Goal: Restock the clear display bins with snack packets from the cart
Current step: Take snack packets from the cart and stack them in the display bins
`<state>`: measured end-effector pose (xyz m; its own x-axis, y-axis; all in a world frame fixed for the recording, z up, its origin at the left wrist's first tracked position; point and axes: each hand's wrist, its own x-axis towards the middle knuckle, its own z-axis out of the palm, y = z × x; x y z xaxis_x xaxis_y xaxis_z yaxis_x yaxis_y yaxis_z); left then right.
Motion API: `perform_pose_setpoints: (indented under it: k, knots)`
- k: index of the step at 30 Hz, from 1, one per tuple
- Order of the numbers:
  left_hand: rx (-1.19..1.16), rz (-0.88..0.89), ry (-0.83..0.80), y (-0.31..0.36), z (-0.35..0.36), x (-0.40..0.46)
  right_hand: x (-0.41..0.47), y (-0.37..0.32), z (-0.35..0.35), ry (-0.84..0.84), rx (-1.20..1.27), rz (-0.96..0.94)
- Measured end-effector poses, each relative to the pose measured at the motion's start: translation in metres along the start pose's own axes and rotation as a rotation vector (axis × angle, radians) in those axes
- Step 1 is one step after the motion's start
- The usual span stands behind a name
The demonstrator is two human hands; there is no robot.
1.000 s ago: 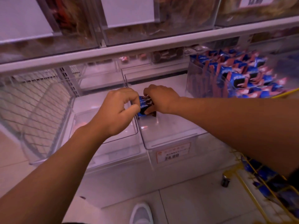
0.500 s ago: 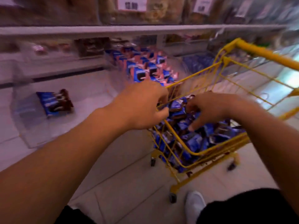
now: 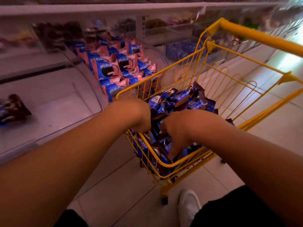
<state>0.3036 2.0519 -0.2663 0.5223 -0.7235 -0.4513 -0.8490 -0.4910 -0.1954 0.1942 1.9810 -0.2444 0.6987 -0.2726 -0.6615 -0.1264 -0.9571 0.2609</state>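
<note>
We see a bright yellow wire cart [image 3: 205, 66] heaped with blue and dark brown snack packets [image 3: 180, 100]. In the clear bin [image 3: 91, 74] beside it stand blue and pink packets [image 3: 114, 66] with a black-and-white biscuit printed on them. The floor [image 3: 124, 190] is pale tile, the shoe [image 3: 188, 205] white, the shorts [image 3: 236, 208] black.

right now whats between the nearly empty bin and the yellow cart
In the head view, a bin of blue-and-pink packets stands between the near-empty bin and the cart.
</note>
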Motion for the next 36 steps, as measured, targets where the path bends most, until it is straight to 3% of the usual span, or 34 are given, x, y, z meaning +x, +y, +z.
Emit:
perform_pose_setpoints:
  k: [3, 7, 10, 15, 18, 23, 27, 34, 36]
  knots:
    - [0.066, 0.038, -0.081, 0.006, -0.002, 0.004, -0.003, 0.0, -0.003, 0.026, -0.037, 0.024]
    - [0.085, 0.164, -0.044, 0.008, -0.004, -0.004, -0.008, 0.029, -0.006, 0.06, 0.094, 0.005]
    - [-0.184, 0.255, 0.096, -0.004, 0.0, -0.004, -0.008, 0.052, 0.0, 0.123, 0.351, -0.009]
    - [-0.781, 0.311, 0.481, -0.034, 0.013, -0.013, -0.011, 0.079, 0.014, 0.257, 0.671, -0.058]
    - [-1.043, 0.299, 0.545, -0.04, 0.015, -0.018, -0.012, 0.085, 0.016, 0.345, 0.863, -0.026]
    - [-1.137, 0.177, 0.612, -0.036, 0.013, -0.013, -0.009, 0.083, 0.015, 0.276, 0.92, -0.069]
    - [-1.257, 0.188, 0.643, -0.031, 0.006, -0.018, -0.012, 0.087, 0.009, 0.448, 0.999, -0.057]
    - [-1.572, 0.187, 0.458, -0.008, -0.002, -0.02, -0.011, 0.071, 0.016, 0.111, 0.764, -0.024]
    - [-1.559, 0.219, 0.428, -0.008, 0.0, -0.019, -0.007, 0.066, 0.017, 0.086, 0.716, -0.011]
